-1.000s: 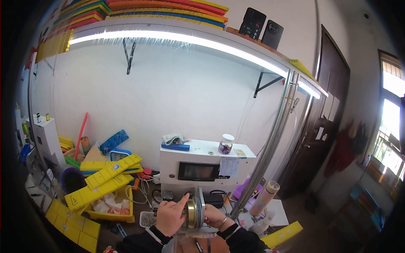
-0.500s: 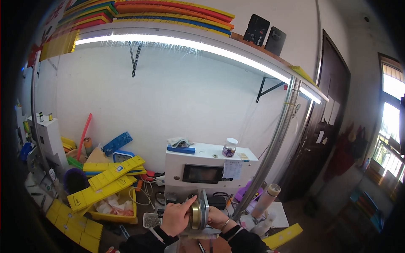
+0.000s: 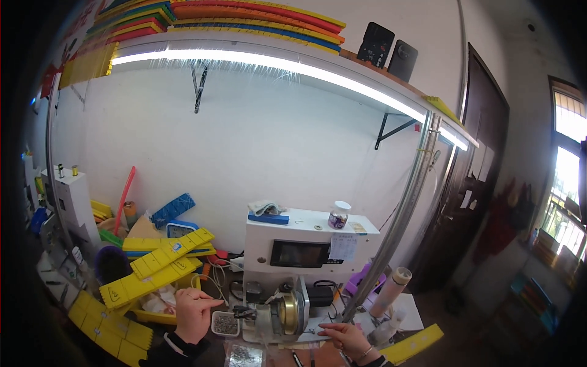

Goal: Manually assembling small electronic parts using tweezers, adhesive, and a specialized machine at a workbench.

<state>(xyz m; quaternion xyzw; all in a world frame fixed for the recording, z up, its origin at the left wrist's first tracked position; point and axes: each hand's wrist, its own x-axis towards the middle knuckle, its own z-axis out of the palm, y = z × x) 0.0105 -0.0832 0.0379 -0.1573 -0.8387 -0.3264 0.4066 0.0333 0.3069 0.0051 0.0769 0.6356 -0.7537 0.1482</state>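
Note:
A brass-coloured round drum (image 3: pixel 287 313) with a grey metal plate beside it sits on the front of a white machine (image 3: pixel 299 248) with a dark screen. My left hand (image 3: pixel 194 315) is off to the left of the drum, beside a small white tray (image 3: pixel 225 324) of tiny metal pieces. Its index finger points right and the others are curled in; anything pinched there is too small to make out. Low on the right of the machine's base, my right hand (image 3: pixel 347 341) has its fingers stretched leftward, apart from the drum. A clear container (image 3: pixel 244 355) of small pieces stands in front.
Yellow foam strips (image 3: pixel 153 278) lie across a yellow bin (image 3: pixel 177 315) at the left. A pink bottle (image 3: pixel 392 290) and a slanting metal post (image 3: pixel 397 217) stand at the right. On the machine's top are a jar (image 3: pixel 339 214) and a cloth (image 3: pixel 266 208). A lit shelf (image 3: pixel 257 52) runs overhead.
My left hand has come off the brass drum and moved left. My right hand has left the metal plate and moved down and right. The view has shifted slightly.

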